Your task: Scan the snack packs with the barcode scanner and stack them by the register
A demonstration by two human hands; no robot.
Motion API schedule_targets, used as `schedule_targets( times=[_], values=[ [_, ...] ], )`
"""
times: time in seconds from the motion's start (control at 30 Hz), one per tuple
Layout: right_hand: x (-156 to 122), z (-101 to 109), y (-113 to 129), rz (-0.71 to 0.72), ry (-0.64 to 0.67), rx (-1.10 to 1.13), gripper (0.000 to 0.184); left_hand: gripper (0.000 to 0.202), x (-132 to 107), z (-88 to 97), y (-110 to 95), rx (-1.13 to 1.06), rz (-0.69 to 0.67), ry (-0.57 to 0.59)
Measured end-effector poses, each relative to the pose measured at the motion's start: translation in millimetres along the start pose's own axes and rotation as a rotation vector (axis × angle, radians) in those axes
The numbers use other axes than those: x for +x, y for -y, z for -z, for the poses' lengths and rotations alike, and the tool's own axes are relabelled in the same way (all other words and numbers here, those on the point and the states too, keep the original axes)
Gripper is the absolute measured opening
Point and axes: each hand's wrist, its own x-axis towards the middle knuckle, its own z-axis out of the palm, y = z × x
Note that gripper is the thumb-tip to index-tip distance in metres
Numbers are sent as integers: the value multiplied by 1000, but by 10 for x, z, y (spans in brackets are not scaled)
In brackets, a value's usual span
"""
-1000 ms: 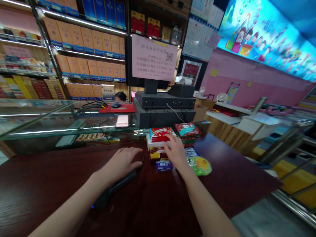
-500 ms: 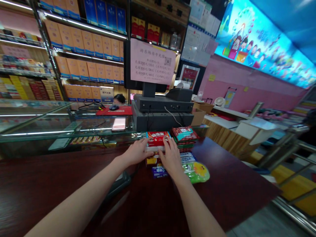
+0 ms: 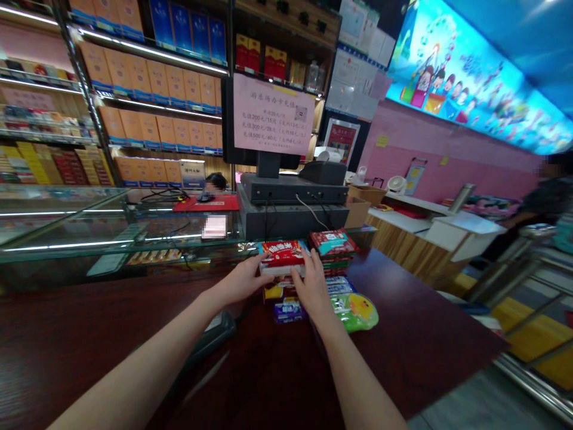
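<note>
Both my hands are on a stack of flat red and white snack boxes [image 3: 283, 254] at the far side of a dark wooden counter [image 3: 425, 334]. My left hand [image 3: 244, 279] grips the stack's left edge. My right hand [image 3: 310, 288] holds its right front corner, fingers curled over the top. A second stack of red and teal boxes [image 3: 333, 243] stands just to the right. Below my hands lie a blue packet [image 3: 286, 309] and a green and yellow bag [image 3: 358, 310]. A black handheld scanner [image 3: 210, 337] lies on the counter under my left forearm.
A cash register with a monitor and a pink paper notice [image 3: 272, 114] stands behind the boxes. A glass display case [image 3: 89, 239] runs along the left, with shelves of cartons behind. A person stands at the far right by a metal railing [image 3: 519, 263].
My left hand left the scanner and moved right onto the snack box stack. My right hand stayed on the stack. The view shifted slightly, and a person came into view at the far right.
</note>
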Motion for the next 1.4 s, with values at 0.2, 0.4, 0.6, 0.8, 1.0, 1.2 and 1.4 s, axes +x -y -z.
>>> schedule_targets(
  times=[0.2, 0.4, 0.6, 0.8, 1.0, 1.2, 1.4],
  values=[
    [-3, -44, -89, 23, 33, -2, 53, 67, -32, 8, 89, -16, -18, 2],
    [-15, -35, -93, 52, -5, 33, 56, 71, -56, -7, 119, -171, -66, -66],
    [-18, -17, -58, 37, -12, 53, 56, 67, -51, -13, 172, -182, -51, -101],
    [-19, -2, -14, 49, -13, 84, 54, 68, -109, 52, 166, -157, -51, -125],
    [-71, -38, 132, 72, -38, 135, 53, 79, -279, 214, 202, -150, 11, -132],
    [-155, -100, 329, 55, -9, 203, 58, 75, -548, 386, 273, -91, 29, -170],
    [-204, -158, 598, 74, 55, 258, 59, 67, -848, 573, 333, -65, 39, -206]
  ],
)
